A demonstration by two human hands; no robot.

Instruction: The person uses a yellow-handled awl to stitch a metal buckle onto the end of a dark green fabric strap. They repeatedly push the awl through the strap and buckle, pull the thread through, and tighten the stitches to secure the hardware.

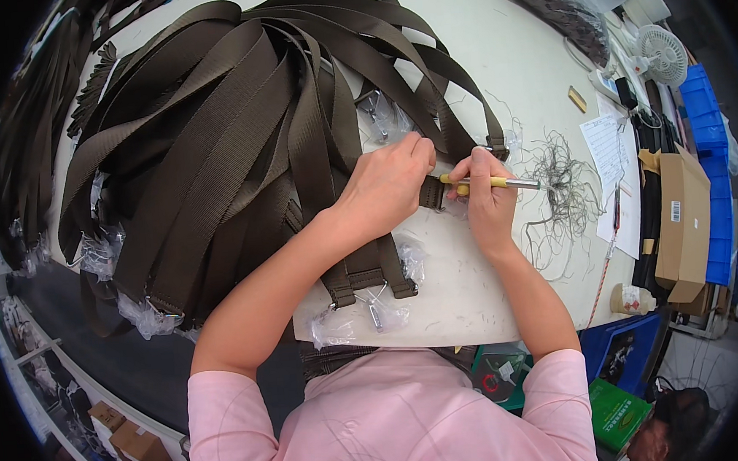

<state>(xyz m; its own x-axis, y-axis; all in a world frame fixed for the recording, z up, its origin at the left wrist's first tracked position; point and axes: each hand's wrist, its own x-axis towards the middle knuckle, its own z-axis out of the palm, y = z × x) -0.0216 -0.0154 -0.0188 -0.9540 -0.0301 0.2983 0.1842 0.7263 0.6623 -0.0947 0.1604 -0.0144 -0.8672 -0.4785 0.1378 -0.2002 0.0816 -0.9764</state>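
Observation:
Dark brown webbing straps (pixel 204 156) lie in a large looped heap across the left and middle of the table. My left hand (pixel 387 183) is closed at the heap's right side, fingers pinched on a brown webbing strap (pixel 432 193); its fingertips are partly hidden. Just to the right, my right hand (pixel 487 202) grips a slim yellow tool with a silver end (pixel 510 183), the yellow part pointing at the strap. Strap ends with metal hooks wrapped in clear plastic (pixel 378 310) hang toward the table's near edge, below my hands.
A tangle of loose threads (pixel 562 185) lies right of my right hand. Farther right are paper sheets (pixel 605 153), a small white fan (pixel 661 54), a cardboard box (pixel 681 220) and blue bins (pixel 705 125). A bag of dark material (pixel 558 3) sits at the far right.

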